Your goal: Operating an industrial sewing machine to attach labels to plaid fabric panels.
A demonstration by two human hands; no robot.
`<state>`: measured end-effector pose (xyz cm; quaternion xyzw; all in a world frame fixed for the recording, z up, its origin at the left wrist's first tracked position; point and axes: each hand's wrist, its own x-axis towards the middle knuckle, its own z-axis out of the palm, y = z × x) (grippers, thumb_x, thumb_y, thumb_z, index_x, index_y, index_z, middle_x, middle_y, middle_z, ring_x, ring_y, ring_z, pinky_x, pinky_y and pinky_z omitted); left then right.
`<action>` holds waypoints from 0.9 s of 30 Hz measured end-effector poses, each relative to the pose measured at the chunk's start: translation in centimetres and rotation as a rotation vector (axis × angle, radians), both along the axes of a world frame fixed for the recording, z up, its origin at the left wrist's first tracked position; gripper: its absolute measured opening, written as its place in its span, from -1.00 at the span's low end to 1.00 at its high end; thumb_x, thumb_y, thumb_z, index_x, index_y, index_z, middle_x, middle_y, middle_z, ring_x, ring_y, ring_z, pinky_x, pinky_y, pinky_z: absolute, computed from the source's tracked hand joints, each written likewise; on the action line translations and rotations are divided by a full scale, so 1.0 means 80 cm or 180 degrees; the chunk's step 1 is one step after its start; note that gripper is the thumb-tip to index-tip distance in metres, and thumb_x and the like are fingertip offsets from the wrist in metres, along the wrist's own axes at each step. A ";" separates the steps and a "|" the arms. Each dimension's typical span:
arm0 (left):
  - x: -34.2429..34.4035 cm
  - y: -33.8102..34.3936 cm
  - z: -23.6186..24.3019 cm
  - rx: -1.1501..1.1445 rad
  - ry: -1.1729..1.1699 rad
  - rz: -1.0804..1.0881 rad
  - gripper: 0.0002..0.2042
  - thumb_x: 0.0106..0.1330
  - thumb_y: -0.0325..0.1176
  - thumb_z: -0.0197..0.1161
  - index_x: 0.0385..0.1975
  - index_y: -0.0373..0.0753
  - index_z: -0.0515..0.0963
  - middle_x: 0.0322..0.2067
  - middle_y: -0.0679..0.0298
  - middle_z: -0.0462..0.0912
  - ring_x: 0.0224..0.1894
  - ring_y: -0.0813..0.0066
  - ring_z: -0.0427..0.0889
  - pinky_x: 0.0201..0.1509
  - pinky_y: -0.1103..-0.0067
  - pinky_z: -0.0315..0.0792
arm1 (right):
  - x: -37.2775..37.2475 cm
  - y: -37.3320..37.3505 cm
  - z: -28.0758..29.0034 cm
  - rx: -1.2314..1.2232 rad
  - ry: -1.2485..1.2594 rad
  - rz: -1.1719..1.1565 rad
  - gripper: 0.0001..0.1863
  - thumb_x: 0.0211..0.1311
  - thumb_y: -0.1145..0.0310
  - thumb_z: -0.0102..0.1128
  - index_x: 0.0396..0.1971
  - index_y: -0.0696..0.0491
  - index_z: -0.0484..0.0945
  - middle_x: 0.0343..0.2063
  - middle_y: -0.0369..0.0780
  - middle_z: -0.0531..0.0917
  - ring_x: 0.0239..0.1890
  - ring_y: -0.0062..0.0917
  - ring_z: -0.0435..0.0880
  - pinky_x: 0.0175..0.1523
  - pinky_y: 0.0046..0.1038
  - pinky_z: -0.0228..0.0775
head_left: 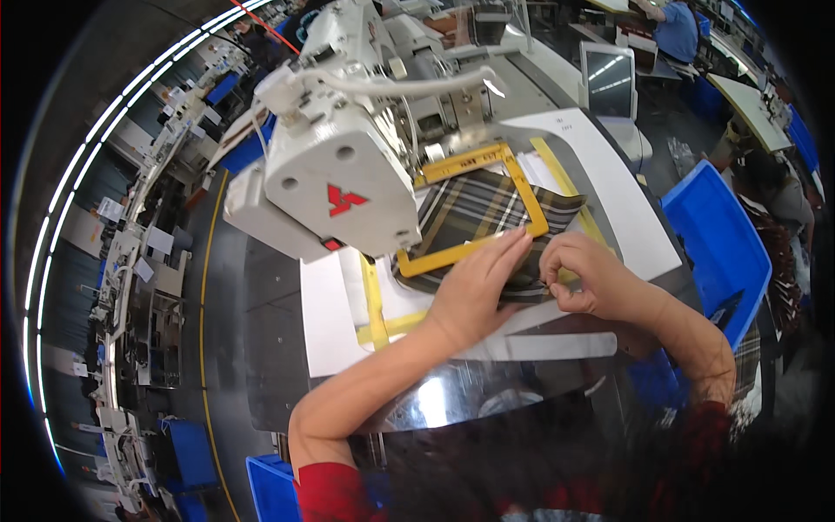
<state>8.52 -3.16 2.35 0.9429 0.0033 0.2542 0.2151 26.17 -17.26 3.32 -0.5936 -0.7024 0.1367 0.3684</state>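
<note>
Left hand (474, 291): fingers together over plaid cloth (477, 207) | right hand (591, 271): pinching cloth edge | smooth it under yellow frame (445, 258) beyond fingertips

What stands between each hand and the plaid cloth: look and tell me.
Nothing visible blocks the right hand: its fingers pinch at the near edge of the plaid cloth. Under the left hand's fingertips, the near bar of the yellow frame lies over the cloth.

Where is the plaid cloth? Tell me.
In the head view, the plaid cloth lies under the yellow frame, right of the white machine, by the left hand.
</note>
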 end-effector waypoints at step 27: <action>-0.497 -0.109 -0.006 -0.1130 0.0951 0.4330 -0.62 0.12 -0.43 0.31 -0.01 -0.31 0.54 -0.05 0.06 0.62 0.04 0.17 0.58 0.14 0.45 0.39 | -0.034 -0.004 0.084 0.0359 -0.1377 -0.0560 -0.87 -0.03 0.57 0.27 -0.43 0.10 0.56 -0.44 -0.22 0.57 -0.41 -0.34 0.62 -0.32 -0.43 0.46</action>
